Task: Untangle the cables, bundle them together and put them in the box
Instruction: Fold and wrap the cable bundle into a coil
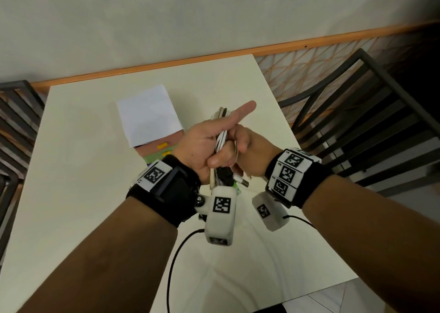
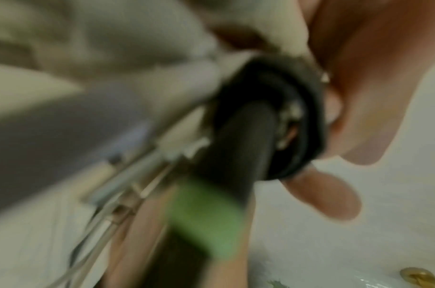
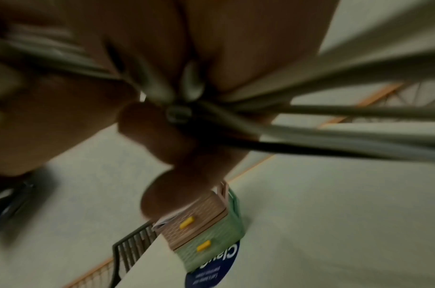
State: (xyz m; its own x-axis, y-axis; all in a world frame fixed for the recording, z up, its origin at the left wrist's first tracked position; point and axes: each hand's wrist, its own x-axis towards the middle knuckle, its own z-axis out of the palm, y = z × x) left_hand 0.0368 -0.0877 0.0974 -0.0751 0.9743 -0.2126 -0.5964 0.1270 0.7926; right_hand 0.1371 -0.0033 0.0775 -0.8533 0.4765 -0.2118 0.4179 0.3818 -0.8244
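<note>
A cable bundle (image 1: 222, 137) of white and black cords is held above the table. Its looped ends (image 1: 220, 114) point away from me and its plugs (image 1: 234, 180) hang toward me. My left hand (image 1: 213, 152) grips the bundle with the thumb curled over it and the index finger stretched out straight. My right hand (image 1: 241, 143) pinches the same bundle from the right side. The left wrist view is blurred: a black loop (image 2: 312, 109) lies against my fingers (image 2: 334, 196), beside a green plug (image 2: 206, 220). The cable bundle (image 3: 334, 117) fans out of my curled fingers (image 3: 162, 144). The box (image 1: 159, 151) stands behind my left hand, its white lid (image 1: 150, 115) raised.
The cream table (image 1: 71, 169) meets a wall with an orange skirting (image 1: 309, 42). Dark slatted chairs stand at the right (image 1: 362, 122) and left (image 1: 14, 122). A black wrist-camera lead (image 1: 170, 265) trails over the near table. The box (image 3: 206, 224) has yellow latches.
</note>
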